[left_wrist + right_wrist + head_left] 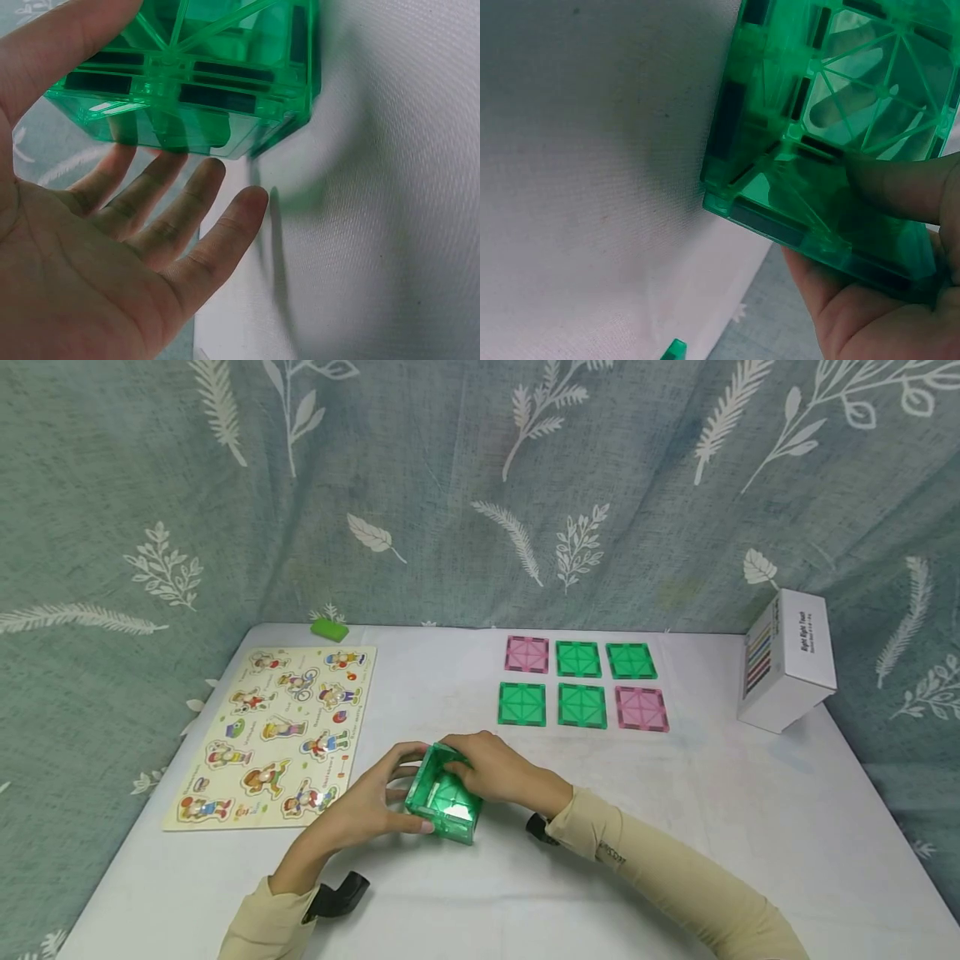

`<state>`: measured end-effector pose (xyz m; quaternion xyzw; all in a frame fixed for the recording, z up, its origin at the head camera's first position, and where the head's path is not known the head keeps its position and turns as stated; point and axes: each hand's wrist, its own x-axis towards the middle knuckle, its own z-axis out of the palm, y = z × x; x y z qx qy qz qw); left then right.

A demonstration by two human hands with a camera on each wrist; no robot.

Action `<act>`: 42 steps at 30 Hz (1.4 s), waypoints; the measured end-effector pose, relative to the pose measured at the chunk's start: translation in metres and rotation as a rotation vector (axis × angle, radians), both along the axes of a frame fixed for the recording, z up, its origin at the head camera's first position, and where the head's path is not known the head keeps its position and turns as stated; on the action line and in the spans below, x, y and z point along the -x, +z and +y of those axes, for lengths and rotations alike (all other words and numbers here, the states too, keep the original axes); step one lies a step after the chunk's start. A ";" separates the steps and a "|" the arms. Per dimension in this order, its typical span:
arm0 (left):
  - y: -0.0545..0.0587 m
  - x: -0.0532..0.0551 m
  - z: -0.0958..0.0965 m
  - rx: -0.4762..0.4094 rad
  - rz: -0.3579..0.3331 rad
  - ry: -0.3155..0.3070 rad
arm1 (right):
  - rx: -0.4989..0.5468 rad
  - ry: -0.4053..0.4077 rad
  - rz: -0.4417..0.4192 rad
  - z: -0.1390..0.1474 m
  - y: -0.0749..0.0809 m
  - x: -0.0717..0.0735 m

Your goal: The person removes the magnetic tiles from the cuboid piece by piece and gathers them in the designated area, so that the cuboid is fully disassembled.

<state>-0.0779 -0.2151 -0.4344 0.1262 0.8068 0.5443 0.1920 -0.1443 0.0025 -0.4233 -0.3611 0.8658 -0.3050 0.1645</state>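
Note:
An open-topped box of green see-through magnetic tiles (455,794) is tilted at the front middle of the table, between both hands. My left hand (369,803) holds it from the left, thumb at the near face and fingers spread along the far left side. In the left wrist view the fingertips (214,174) lie close to the box's wall, and the thumb's tip is partly out of view. My right hand (491,766) pinches the far right wall; its thumb (900,187) reaches inside, with the fingers outside. The hand covers part of that wall.
Several flat square tiles lie behind in two rows, including green ones (582,706) and pink ones (642,708). A wooden picture puzzle board (273,739) lies at left, with a green block (329,629) behind it. A white box (787,658) stands back right.

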 end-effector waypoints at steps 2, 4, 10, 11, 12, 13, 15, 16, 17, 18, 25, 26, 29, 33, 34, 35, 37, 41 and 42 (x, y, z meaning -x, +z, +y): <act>0.000 0.000 0.000 0.002 -0.005 0.002 | 0.005 0.002 -0.001 0.000 0.000 0.000; 0.000 0.000 0.000 0.002 -0.009 0.004 | 0.011 0.005 -0.005 0.001 -0.001 0.001; -0.001 0.000 0.000 0.011 -0.004 0.011 | 0.029 0.011 -0.023 0.001 -0.002 0.003; -0.001 0.000 0.000 0.011 0.000 0.010 | 0.029 0.011 -0.027 0.001 -0.002 0.003; -0.001 0.000 0.000 0.010 0.003 0.009 | 0.030 0.010 -0.029 0.002 -0.003 0.004; -0.001 0.001 0.000 0.009 0.006 0.009 | 0.031 0.009 -0.034 0.002 -0.003 0.004; -0.001 0.001 0.001 0.008 0.011 0.008 | 0.036 0.006 -0.045 0.002 -0.004 0.005; -0.001 0.001 0.001 0.009 0.013 0.008 | 0.038 0.004 -0.048 0.003 -0.005 0.005; -0.001 0.001 0.001 0.009 0.014 0.009 | 0.041 0.002 -0.052 0.003 -0.005 0.006; -0.001 0.001 0.001 0.010 0.013 0.010 | 0.043 0.000 -0.057 0.003 -0.005 0.006; -0.001 0.001 0.001 0.012 0.013 0.012 | 0.050 -0.009 -0.081 0.005 -0.006 0.009; -0.001 0.000 0.001 0.012 0.012 0.012 | 0.051 -0.009 -0.084 0.005 -0.006 0.010; -0.001 0.000 0.001 0.012 0.012 0.011 | 0.050 -0.012 -0.090 0.005 -0.005 0.010; -0.002 0.000 0.000 0.010 0.001 0.007 | 0.049 -0.012 -0.101 0.006 -0.005 0.010; -0.002 0.001 0.000 0.011 0.000 0.006 | 0.050 -0.011 -0.103 0.006 -0.005 0.010; -0.002 0.001 0.000 0.012 -0.002 0.006 | 0.053 -0.009 -0.102 0.006 -0.005 0.010; -0.002 0.001 0.000 0.014 0.001 0.006 | 0.060 -0.006 -0.102 0.006 -0.005 0.010; -0.002 0.001 0.000 0.016 0.006 0.001 | 0.064 -0.007 -0.102 0.006 -0.006 0.011; -0.002 0.001 0.000 0.016 0.007 0.000 | 0.064 -0.009 -0.104 0.006 -0.006 0.011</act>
